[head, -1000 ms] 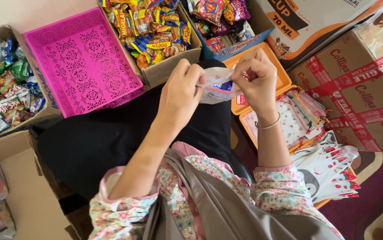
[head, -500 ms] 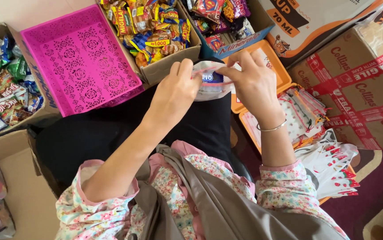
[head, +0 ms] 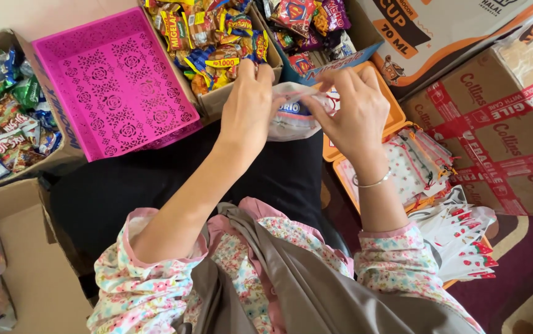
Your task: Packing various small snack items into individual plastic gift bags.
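Here, nearest us, our left hand (head: 248, 108) and right hand (head: 356, 111) meet above our dark lap, fingers of both pinched closed on a small clear plastic bag (head: 294, 114) with a snack packet inside. We judge the thin film could slip or tear if our two grips pull unevenly. Farther left lies the pink basket (head: 115, 86); beyond, a box of snack packets (head: 217, 37) could snag a dropped bag.
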